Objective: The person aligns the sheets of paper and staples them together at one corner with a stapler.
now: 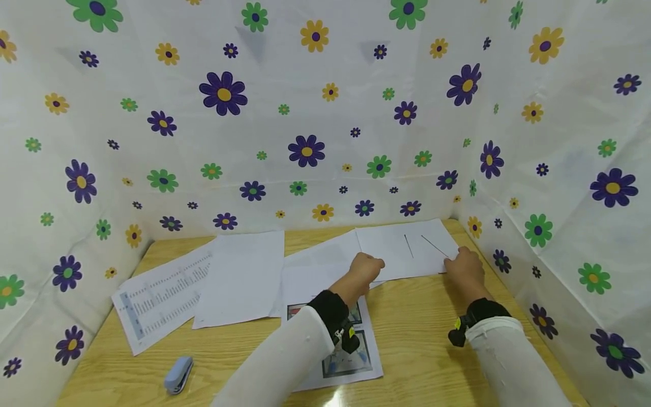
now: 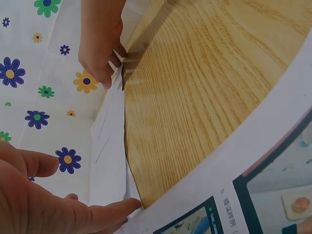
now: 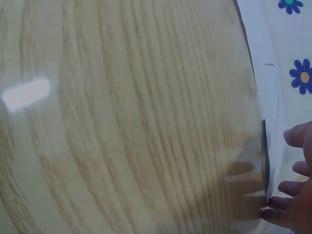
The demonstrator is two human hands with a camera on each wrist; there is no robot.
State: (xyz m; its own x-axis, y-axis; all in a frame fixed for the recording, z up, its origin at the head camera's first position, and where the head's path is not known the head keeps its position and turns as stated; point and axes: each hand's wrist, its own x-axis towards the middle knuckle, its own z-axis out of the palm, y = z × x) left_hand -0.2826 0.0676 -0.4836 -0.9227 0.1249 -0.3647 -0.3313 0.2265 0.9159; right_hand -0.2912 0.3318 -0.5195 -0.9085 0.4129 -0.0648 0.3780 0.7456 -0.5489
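From my head I count five sheets on the wooden table [image 1: 422,339]: a table-printed sheet [image 1: 163,294] at the left, a blank sheet [image 1: 241,277] beside it, a picture sheet [image 1: 330,316] under my left forearm, one more half hidden behind it, and the white sheet with two lines [image 1: 402,249] at the far right. One blue stapler [image 1: 178,374] lies near the front edge. My left hand [image 1: 363,271] and my right hand [image 1: 463,263] both pinch that sheet's near edge. Bare wood lies open between my arms.

My left wrist shows my fingers [image 2: 105,210] at the sheet's corner [image 2: 109,165], my other hand [image 2: 100,48] nipping its far end.

My right wrist shows fingertips [image 3: 287,212] curled on the edge, with broad bare wood leftward.
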